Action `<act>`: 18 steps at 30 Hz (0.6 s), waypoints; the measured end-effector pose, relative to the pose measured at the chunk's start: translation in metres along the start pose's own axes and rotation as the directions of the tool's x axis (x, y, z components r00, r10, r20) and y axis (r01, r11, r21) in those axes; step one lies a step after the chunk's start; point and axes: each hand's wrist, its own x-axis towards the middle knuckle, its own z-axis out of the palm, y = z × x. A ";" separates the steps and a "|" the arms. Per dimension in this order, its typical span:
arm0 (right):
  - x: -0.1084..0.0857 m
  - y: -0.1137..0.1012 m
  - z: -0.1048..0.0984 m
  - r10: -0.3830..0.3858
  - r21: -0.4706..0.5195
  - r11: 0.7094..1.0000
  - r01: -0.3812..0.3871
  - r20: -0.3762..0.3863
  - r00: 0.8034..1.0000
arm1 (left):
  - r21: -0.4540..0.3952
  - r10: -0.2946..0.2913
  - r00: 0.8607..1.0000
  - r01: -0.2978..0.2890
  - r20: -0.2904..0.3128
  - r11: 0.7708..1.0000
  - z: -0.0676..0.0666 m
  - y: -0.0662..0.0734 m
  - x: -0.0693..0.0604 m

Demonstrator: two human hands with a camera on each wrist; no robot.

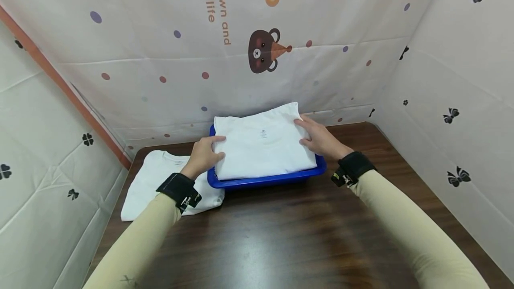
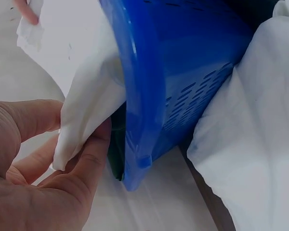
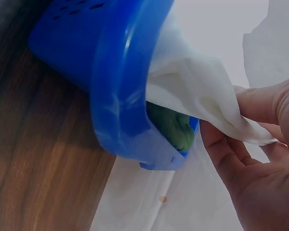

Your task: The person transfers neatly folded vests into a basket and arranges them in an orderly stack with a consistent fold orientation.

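Note:
A folded white T-shirt [image 1: 261,146] with a small printed neck label lies over the top of a blue plastic basket [image 1: 273,179]. My left hand [image 1: 204,156] pinches the shirt's left edge between thumb and fingers. On the opposite side, my right hand [image 1: 319,138] grips the right edge, and the far right corner stands raised. Both wrist views show the cloth [image 2: 82,106] held at the basket's rim. Under it, dark green fabric [image 3: 171,126] shows inside the basket in the right wrist view; the rest of the contents is hidden.
Another folded white shirt [image 1: 146,188] lies on the brown wooden table [image 1: 257,240] left of the basket, partly behind my left forearm. A printed cloth wall [image 1: 168,97] rises right behind the basket, with further cloth walls at both sides.

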 end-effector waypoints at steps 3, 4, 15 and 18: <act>0.002 0.000 0.001 -0.003 -0.017 1.000 0.003 0.011 1.000 | 0.006 0.001 1.000 -0.001 0.003 1.000 0.001 -0.002 0.001; 0.002 0.000 0.001 -0.005 -0.020 1.000 0.006 0.013 1.000 | 0.008 0.000 1.000 0.000 0.003 1.000 0.001 -0.002 0.001; 0.011 0.003 0.005 0.008 -0.052 0.999 -0.006 0.041 0.999 | 0.019 -0.017 1.000 0.017 0.012 1.000 0.003 -0.001 0.007; 0.013 0.002 0.006 0.032 -0.047 0.998 -0.030 0.052 0.998 | 0.023 -0.020 1.000 0.020 0.006 1.000 0.005 -0.001 0.009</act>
